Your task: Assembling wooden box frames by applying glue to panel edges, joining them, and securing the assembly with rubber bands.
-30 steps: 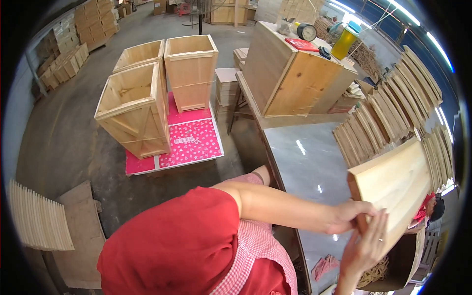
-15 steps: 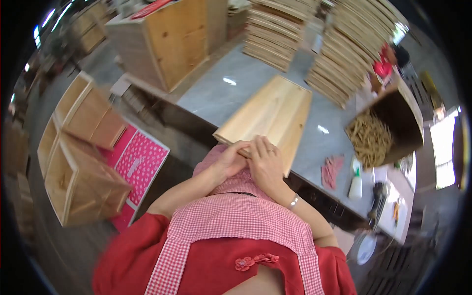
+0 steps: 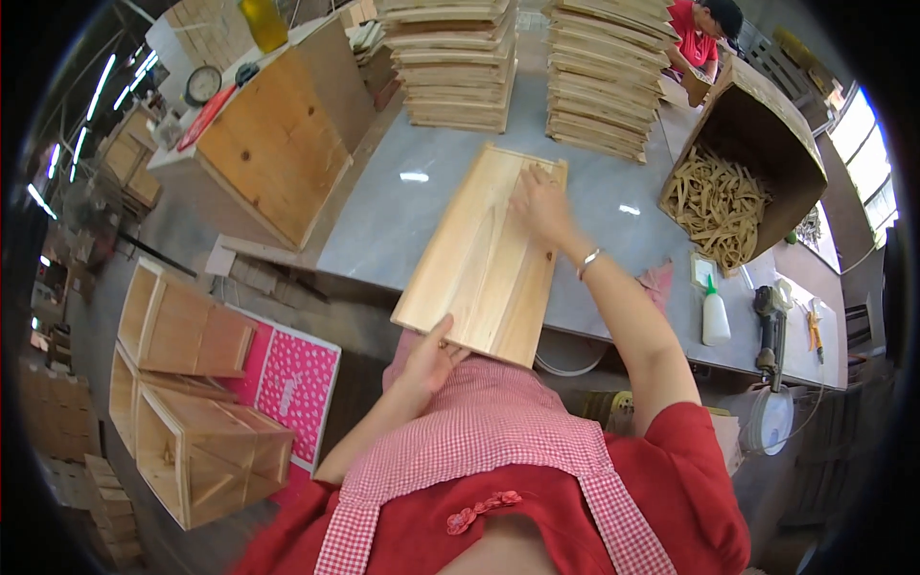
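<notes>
A pale wooden panel slants away from me, its far part over the grey worktop and its near end past the front edge. My left hand grips the near end, thumb on top and the other fingers partly hidden below. Across the far part of the panel lies my right hand, palm down, its fingers reaching toward the far end and slightly bent. Nothing shows in the right hand.
Two tall stacks of wooden panels stand at the back. To the right are a cardboard box of tan strips, a white bottle and a power tool. Wooden boxes stand left. A person works beyond.
My hands were together at the panel's near edge. The right hand has moved to its far part, while the left now holds the near end alone. The view has also shifted.
</notes>
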Demonstrator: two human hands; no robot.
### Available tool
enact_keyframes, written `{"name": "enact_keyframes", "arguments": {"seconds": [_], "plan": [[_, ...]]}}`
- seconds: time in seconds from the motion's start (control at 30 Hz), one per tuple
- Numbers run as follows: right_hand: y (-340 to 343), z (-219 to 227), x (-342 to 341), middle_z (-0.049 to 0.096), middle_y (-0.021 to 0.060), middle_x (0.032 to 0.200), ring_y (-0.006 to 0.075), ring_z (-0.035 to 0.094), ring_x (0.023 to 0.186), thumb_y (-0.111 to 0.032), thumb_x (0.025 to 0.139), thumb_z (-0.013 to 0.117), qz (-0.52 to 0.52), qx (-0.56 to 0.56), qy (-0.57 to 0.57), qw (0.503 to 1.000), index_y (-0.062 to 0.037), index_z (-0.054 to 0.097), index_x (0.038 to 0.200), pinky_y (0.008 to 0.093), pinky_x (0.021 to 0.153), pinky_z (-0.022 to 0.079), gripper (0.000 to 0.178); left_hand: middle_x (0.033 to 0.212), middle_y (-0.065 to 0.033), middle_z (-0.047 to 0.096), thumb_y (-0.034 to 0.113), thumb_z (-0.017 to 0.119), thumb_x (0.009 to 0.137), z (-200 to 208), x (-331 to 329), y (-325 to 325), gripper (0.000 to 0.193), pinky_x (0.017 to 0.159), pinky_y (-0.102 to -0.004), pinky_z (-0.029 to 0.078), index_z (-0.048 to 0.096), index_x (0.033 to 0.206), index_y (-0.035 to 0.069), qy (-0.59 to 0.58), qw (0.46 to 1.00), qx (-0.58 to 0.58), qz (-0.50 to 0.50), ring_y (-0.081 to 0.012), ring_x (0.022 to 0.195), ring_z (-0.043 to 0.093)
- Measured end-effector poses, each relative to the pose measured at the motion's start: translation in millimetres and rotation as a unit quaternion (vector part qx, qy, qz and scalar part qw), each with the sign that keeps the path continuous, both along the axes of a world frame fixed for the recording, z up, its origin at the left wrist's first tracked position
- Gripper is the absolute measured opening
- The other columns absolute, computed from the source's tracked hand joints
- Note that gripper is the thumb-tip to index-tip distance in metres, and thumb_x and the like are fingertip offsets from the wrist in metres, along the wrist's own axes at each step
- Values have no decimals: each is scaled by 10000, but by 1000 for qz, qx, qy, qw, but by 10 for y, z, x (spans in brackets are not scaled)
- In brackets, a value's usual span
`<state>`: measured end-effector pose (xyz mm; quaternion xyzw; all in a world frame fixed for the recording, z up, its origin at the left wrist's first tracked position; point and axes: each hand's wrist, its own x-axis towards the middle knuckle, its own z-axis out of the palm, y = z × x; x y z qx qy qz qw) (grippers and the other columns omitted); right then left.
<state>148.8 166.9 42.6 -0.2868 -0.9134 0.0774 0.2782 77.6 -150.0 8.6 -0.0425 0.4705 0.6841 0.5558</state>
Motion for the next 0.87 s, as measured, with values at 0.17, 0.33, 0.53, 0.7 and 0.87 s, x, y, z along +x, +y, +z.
{"name": "enact_keyframes", "arguments": {"seconds": [0.17,0.33,0.53,0.7,0.87], "plan": [[693,-168,-339,537,244,1403,355,525,1301,-295,873,688,-93,19,-80,992,16,589,1271,491,1099,387,515,1236,-133,576,285,668,989,71,-76,8,507,1045,-488,492,458,1371,27,-1,998,-53,-36,-301,1204,587],[750,-137,-615,631,245,1286,401,603,1188,-327,926,627,-107,-91,-134,981,-7,576,1302,554,1035,425,496,1366,-150,509,223,640,999,54,-179,-1,533,1057,-530,478,385,1449,92,-29,995,-72,-67,-328,1213,583],[527,301,-914,639,269,1261,395,594,1201,-360,895,658,-29,-167,-40,985,23,526,1363,474,1039,456,619,1393,-124,552,100,680,954,304,-239,-509,552,1098,-529,433,451,1456,74,0,998,-59,18,-284,1278,541],[81,477,-1328,605,281,1303,415,577,1218,-336,893,659,66,-148,229,960,53,487,1400,471,1040,460,662,1396,-121,555,-14,668,917,822,-458,-875,571,1078,-438,474,455,1446,0,318,927,-17,198,-282,1248,569],[-112,335,-1056,585,282,1330,391,564,1255,-284,866,693,68,-165,340,923,56,461,1408,499,1046,448,681,1332,-180,624,69,694,920,905,-579,-924,490,996,-422,516,542,1365,-71,808,582,-97,9,-326,1171,640]]}}
